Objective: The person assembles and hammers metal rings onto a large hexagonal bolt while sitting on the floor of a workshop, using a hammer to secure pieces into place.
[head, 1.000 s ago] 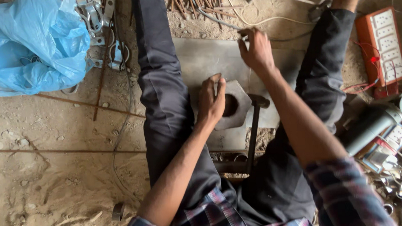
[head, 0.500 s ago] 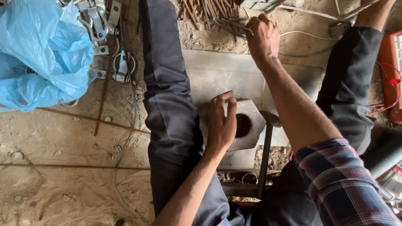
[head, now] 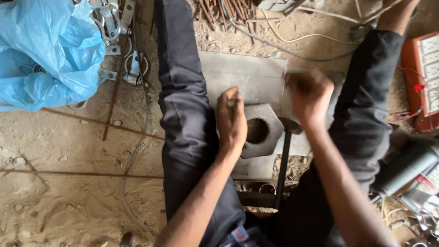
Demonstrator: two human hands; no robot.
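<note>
The grey steel plate (head: 247,77) between the legs is partly covered. On it lies the large hexagonal steel nut (head: 264,131), bore dark, left edge hidden by the left hand (head: 231,122), fingers closed together. Right hand (head: 309,97) is blurred; grip cannot be told.
</note>
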